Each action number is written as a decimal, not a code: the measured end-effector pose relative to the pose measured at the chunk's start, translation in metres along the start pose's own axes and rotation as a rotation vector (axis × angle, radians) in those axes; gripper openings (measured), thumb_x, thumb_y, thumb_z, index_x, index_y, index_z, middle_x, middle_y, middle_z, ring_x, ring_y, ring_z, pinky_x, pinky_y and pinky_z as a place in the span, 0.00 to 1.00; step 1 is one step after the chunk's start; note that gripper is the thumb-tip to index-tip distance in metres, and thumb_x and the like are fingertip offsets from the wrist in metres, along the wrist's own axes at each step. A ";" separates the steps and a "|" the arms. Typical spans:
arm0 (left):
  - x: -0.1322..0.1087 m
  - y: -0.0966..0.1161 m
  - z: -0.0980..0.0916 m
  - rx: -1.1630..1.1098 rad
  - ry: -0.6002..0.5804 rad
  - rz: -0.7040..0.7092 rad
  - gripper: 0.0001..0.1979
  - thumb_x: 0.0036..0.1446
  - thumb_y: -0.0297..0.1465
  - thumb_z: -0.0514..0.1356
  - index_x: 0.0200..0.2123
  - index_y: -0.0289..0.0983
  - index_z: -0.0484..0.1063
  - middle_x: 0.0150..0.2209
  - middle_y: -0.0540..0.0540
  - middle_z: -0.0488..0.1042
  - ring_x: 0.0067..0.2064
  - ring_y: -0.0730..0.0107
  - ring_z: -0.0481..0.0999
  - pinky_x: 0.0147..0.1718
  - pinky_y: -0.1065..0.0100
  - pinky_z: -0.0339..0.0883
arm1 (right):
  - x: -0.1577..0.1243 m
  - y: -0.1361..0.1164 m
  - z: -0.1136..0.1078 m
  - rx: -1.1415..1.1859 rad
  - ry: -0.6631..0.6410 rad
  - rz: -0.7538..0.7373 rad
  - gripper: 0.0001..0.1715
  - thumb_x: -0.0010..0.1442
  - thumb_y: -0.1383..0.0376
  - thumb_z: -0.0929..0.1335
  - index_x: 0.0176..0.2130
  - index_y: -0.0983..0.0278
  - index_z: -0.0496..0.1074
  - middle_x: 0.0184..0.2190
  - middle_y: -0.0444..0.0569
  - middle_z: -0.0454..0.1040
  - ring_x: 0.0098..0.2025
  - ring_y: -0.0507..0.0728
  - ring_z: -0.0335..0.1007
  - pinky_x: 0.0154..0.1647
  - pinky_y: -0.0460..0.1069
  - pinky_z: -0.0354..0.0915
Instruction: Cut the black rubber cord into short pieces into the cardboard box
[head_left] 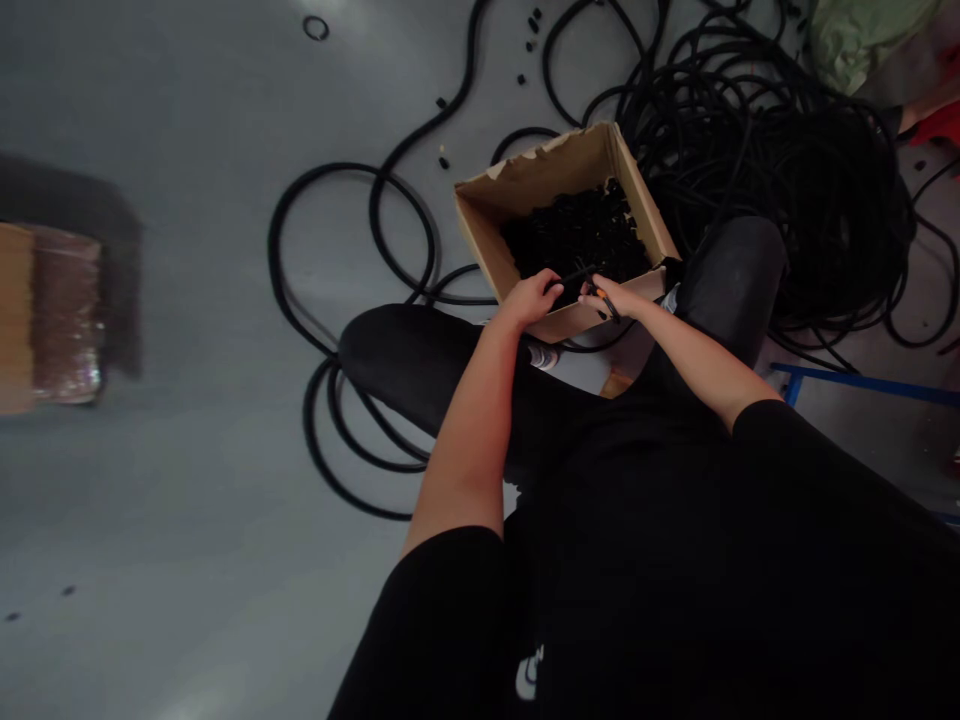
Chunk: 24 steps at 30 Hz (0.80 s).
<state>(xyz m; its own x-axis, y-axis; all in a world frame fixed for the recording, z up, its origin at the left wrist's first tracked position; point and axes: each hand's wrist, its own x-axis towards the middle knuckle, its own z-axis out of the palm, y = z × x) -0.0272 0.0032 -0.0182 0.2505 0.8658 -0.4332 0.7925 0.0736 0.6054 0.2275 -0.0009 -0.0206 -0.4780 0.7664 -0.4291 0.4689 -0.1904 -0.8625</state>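
My left hand [532, 298] is closed on a black rubber hose [574, 276], its fingers pinching it near the front wall of a cardboard box [551, 172]. My right hand [611, 298] is wrapped round a cutting tool [602, 294] with black and orange handles, close to the hose's end. Both hands are over the near edge of the box. Many short black cut pieces [577, 230] lie inside it. The tool's jaws are too small and dark to make out clearly.
A large tangle of black hose [810, 190] lies to the right, with loose loops [274, 245] on the floor to the left. Several small black pieces [521, 79] are scattered behind the box. A blue frame bar [877, 382] stands at right. Another box [16, 320] sits far left.
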 end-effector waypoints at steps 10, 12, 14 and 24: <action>-0.002 0.002 -0.002 0.003 -0.017 0.012 0.17 0.79 0.39 0.64 0.61 0.41 0.88 0.50 0.37 0.91 0.54 0.45 0.87 0.60 0.53 0.79 | -0.002 -0.006 0.000 -0.020 -0.006 0.112 0.16 0.72 0.65 0.78 0.49 0.58 0.69 0.36 0.38 0.69 0.41 0.55 0.68 0.43 0.48 0.67; -0.004 0.006 -0.004 -0.003 -0.023 0.007 0.17 0.78 0.40 0.65 0.61 0.41 0.88 0.49 0.37 0.91 0.54 0.45 0.88 0.60 0.53 0.80 | -0.003 -0.005 -0.001 -0.024 -0.006 0.113 0.15 0.72 0.65 0.78 0.49 0.58 0.69 0.36 0.38 0.69 0.41 0.55 0.68 0.43 0.47 0.68; -0.005 0.010 -0.006 0.002 -0.023 -0.009 0.17 0.79 0.39 0.65 0.62 0.40 0.88 0.52 0.36 0.92 0.56 0.43 0.88 0.62 0.52 0.80 | -0.003 -0.005 0.000 -0.025 -0.012 0.121 0.15 0.71 0.64 0.78 0.49 0.58 0.69 0.36 0.38 0.70 0.41 0.55 0.69 0.42 0.47 0.68; -0.005 0.012 -0.005 -0.013 -0.016 -0.003 0.17 0.80 0.40 0.64 0.61 0.42 0.88 0.50 0.37 0.91 0.56 0.42 0.88 0.62 0.50 0.80 | 0.001 -0.005 0.003 -0.045 0.001 0.105 0.22 0.69 0.59 0.82 0.49 0.58 0.69 0.37 0.39 0.69 0.43 0.57 0.69 0.46 0.50 0.67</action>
<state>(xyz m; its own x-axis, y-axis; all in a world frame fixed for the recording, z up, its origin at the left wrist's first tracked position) -0.0214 0.0023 -0.0050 0.2576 0.8573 -0.4457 0.7859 0.0824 0.6129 0.2226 -0.0009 -0.0172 -0.4237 0.7444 -0.5161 0.5489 -0.2423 -0.8000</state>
